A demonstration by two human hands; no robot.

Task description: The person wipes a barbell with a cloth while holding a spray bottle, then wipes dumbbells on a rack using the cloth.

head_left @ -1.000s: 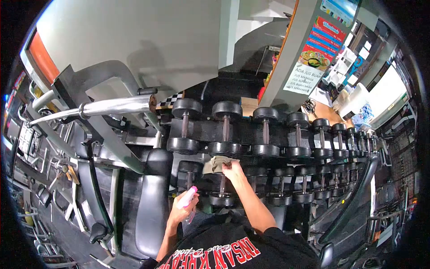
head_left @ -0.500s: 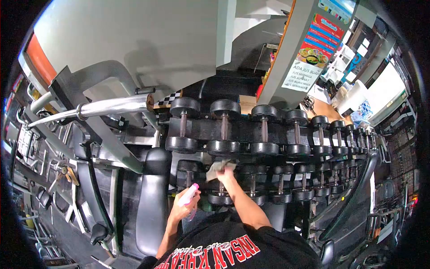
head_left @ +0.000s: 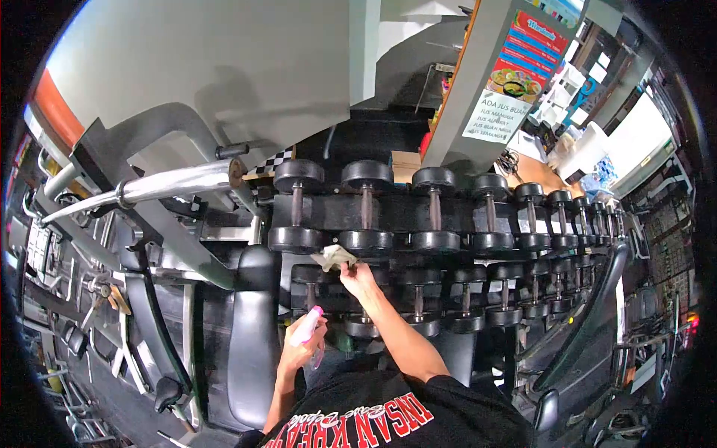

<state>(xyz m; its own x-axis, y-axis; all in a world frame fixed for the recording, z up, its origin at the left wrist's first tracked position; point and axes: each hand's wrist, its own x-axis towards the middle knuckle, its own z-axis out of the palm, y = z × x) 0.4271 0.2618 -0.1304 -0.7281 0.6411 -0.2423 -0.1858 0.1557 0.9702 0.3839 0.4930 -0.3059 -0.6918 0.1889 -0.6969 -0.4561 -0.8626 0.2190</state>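
Observation:
My left hand [head_left: 300,346] is wrapped round a spray bottle [head_left: 307,326] with a pink top, low in front of the rack's left end. A pale crumpled cloth [head_left: 336,257] is pinched in my right hand [head_left: 357,279], at the gap between the two rows of dumbbells. The cloth is close to the back end of the lower-left dumbbell [head_left: 311,274] and just below an upper-row dumbbell [head_left: 296,239]. My right forearm passes over part of the lower row, near another dumbbell [head_left: 361,326].
Two rows of black dumbbells [head_left: 435,240] run off to the right. A padded bench [head_left: 254,343] stands left of the rack, beside a frame holding a metal bar [head_left: 179,179]. Behind are a cardboard box [head_left: 405,166] and a pillar with a menu poster [head_left: 525,56].
My right hand has moved left with the cloth, from the second lower dumbbell toward the first. My left hand still holds the bottle in nearly the same place. The view has shifted slightly.

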